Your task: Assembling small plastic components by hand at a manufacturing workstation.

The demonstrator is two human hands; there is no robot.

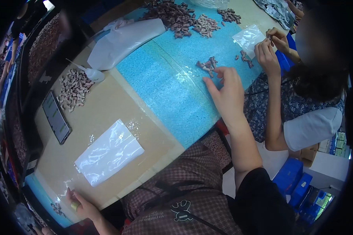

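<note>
My right hand [228, 92] reaches over the blue mat [157, 74], thumb and forefinger apart, the other fingers curled. Just beyond its fingertips lies a small cluster of brown-and-white curved pieces [206, 65]; I cannot make out what kind they are. My left hand [84, 207] rests at the near left edge of the table, holding nothing I can see, its fingers loosely spread. Something yellowish-green wraps one finger. Between the hands, a white plastic bag [109, 152] lies flat on the tan tabletop. A few more such pieces [58, 208] sit beside the left hand.
Heaps of brown pieces [170, 17] and paler ones [73, 89] stand on the table. Near them are a white squeeze bottle [93, 75], a phone [55, 116] and a large white bag [125, 41]. At right, a co-worker's hands [268, 55] work beside a clear bag [249, 39].
</note>
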